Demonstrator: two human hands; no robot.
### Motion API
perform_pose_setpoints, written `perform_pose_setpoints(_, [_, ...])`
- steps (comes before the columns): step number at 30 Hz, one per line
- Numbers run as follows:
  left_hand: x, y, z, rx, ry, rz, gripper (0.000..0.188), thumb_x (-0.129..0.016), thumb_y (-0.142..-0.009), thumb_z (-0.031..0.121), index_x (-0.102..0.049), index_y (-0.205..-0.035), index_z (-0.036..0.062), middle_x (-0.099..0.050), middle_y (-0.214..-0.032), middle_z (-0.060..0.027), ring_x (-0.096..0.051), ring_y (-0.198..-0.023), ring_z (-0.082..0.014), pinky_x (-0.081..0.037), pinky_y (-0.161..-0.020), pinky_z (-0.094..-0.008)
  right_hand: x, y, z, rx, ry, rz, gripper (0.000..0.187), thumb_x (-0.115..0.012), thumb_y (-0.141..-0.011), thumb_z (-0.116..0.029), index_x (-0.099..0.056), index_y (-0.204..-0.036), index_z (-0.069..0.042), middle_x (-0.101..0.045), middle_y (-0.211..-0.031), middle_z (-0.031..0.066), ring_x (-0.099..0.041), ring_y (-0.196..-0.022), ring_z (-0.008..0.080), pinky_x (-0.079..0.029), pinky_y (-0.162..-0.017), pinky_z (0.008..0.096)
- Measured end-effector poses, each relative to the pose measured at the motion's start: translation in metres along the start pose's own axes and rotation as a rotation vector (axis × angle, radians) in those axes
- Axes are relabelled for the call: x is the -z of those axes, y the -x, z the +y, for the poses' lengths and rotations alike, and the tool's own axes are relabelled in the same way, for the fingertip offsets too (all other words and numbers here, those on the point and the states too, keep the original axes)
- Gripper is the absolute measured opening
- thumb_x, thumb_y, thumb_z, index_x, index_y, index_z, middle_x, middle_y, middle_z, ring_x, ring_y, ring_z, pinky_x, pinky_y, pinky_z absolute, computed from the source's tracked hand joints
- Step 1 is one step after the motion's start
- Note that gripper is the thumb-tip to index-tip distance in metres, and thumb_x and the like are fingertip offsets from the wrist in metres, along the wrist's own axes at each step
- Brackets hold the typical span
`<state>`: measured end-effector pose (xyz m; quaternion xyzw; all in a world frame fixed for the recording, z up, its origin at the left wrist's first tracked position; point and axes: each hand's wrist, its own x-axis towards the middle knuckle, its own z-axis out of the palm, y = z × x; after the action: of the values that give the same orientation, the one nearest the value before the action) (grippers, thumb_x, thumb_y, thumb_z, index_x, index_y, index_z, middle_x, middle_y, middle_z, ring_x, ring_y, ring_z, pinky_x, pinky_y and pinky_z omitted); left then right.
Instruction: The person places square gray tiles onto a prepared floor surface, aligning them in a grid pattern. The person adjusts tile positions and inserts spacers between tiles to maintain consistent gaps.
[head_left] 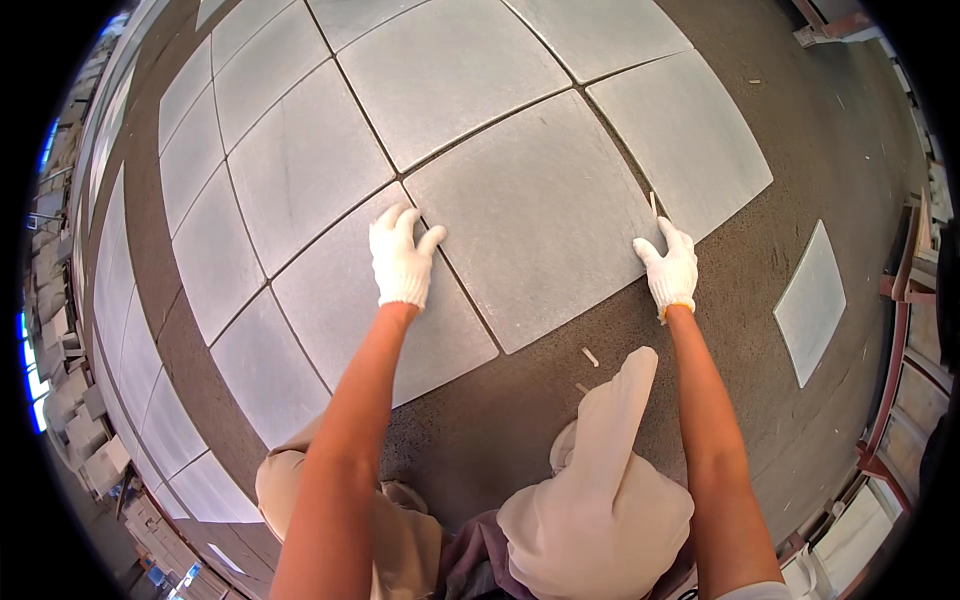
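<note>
Gritty brown floor point(470, 420) carries rows of smooth, pale-grey slabs point(305, 150). Your gloved left hand point(402, 262), fingers spread, and right hand point(672, 268), thumb parted, flank one faintly mottled, square slab point(530, 220) before you.

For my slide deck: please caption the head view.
White-gloved left hand and right hand at opposite sides of a gray slab.

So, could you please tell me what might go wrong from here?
The left hand has its thumb at the left edge of the slab between the hands, so it could be pinched if that slab shifts. Beside the right hand, a thin pale stick might snap if pressed. A loose sliver on the dark floor could perhaps catch under the slab's near edge.
</note>
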<state>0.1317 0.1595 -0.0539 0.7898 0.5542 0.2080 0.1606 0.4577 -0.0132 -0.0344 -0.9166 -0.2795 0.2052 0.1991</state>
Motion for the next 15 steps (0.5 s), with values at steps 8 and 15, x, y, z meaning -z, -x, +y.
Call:
perform_pose_setpoints(8, [-0.021, 0.072, 0.037, 0.07, -0.058, 0.104, 0.045, -0.075, -0.079, 0.027, -0.063, -0.116, 0.0041, -0.054, -0.128, -0.0147, -0.047, -0.123, -0.0339, -0.028, -0.112, -0.0504, 0.0, -0.002, 0.004, 0.032, 0.023, 0.014, 0.063, -0.076, -0.079, -0.035, -0.057, -0.133, -0.01, -0.054, -0.133, 0.014, -0.051, -0.123, 0.0313, -0.04, -0.105, 0.0394])
perform_pose_setpoints(15, [-0.013, 0.07, 0.04, 0.112, -0.036, -0.041, 0.049, -0.071, -0.08, 0.027, -0.06, -0.122, 0.0048, -0.048, -0.135, -0.016, -0.039, -0.13, -0.0352, -0.024, -0.113, -0.0529, 0.001, -0.004, 0.011, 0.002, 0.002, -0.02, 0.06, -0.076, -0.078, -0.034, -0.058, -0.129, -0.009, -0.055, -0.132, 0.014, -0.052, -0.122, 0.0299, -0.041, -0.104, 0.0389])
